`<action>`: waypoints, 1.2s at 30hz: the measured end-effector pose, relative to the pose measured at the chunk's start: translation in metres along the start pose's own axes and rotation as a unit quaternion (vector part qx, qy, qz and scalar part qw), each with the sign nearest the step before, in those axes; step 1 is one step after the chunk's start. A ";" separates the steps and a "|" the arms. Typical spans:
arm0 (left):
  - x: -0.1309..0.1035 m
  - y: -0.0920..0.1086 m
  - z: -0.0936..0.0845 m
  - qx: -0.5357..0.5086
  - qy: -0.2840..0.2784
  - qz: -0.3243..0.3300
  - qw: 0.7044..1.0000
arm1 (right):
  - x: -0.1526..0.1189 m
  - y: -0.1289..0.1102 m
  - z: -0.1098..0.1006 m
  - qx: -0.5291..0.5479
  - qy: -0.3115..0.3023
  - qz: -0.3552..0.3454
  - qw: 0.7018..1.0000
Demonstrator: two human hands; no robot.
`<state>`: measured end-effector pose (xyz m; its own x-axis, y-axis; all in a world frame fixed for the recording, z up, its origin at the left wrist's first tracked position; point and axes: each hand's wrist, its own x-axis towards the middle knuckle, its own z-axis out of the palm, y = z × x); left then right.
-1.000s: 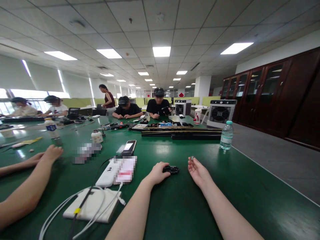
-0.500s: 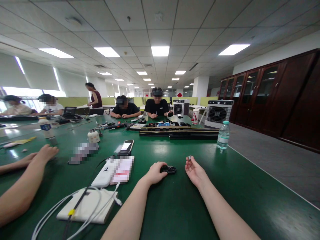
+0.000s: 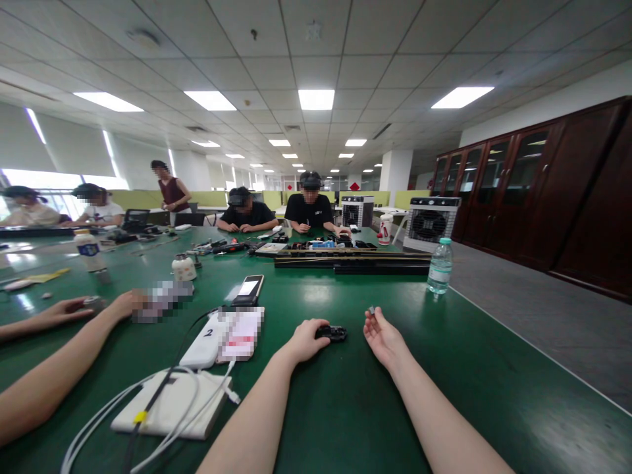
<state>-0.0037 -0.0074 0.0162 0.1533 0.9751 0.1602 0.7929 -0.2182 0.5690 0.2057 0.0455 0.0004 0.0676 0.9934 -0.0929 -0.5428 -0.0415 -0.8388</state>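
Note:
Near the middle of the green table [image 3: 336, 408], my left hand [image 3: 307, 339] grips the left end of a small black device [image 3: 336, 334] that lies on the surface. To its right, my right hand [image 3: 384, 337] is raised a little with the palm turned up and inward. Between its thumb and fingertips it pinches a small grey piece [image 3: 372, 310], too small to make out in detail. The two hands are apart, with bare table between them.
White power bank [image 3: 201, 342], phone [image 3: 248, 290], white box [image 3: 172, 405] and cables lie left. A water bottle [image 3: 440, 266] stands right. Black rails [image 3: 355, 263] lie ahead. Another person's hands [image 3: 126, 306] reach in at left; people sit across the table.
The neighbour's hands at left have spread apart, one reaching right to the blurred item. The standing person has turned, and a person opposite has lowered a hand. My hands look almost unchanged.

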 end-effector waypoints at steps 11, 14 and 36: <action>0.002 -0.004 0.003 0.002 0.005 0.006 1.000 | -0.016 0.001 0.014 -0.182 -0.066 -0.110 0.975; 0.003 -0.004 0.003 0.003 0.008 0.008 1.000 | -0.024 0.004 0.018 -0.280 -0.132 -0.186 0.933; 0.005 -0.006 0.005 0.016 0.012 0.023 1.000 | -0.031 0.015 0.017 -0.623 -0.210 -0.289 0.696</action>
<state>-0.0043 -0.0015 0.0095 0.1763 0.9627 0.2052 0.8039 -0.2611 0.5344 0.1815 0.0155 0.0001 -0.4199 0.8151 0.3992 0.6382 0.5779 -0.5086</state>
